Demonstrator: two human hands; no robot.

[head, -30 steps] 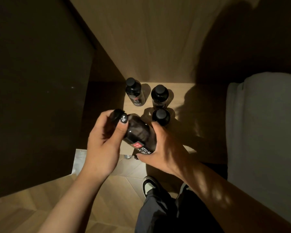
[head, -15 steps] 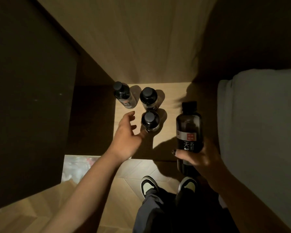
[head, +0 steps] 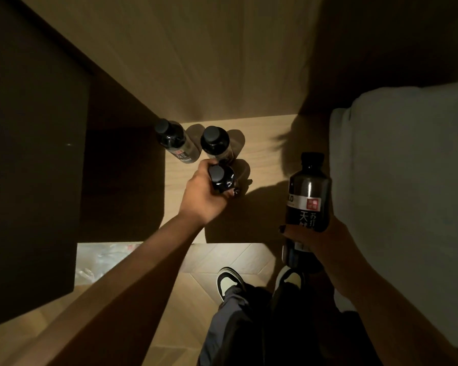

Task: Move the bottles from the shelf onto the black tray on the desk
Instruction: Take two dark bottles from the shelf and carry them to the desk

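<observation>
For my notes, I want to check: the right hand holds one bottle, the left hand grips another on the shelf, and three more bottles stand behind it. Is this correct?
Not quite. The head view shows only two bottles behind it, not three. The right hand does hold one bottle, and the left hand grips another on the shelf.

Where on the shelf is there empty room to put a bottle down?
The bare wood of the shelf right of the two standing bottles toward the grey cushion is free. The back-left corner is crowded: the left hand grips a third bottle there.
</observation>
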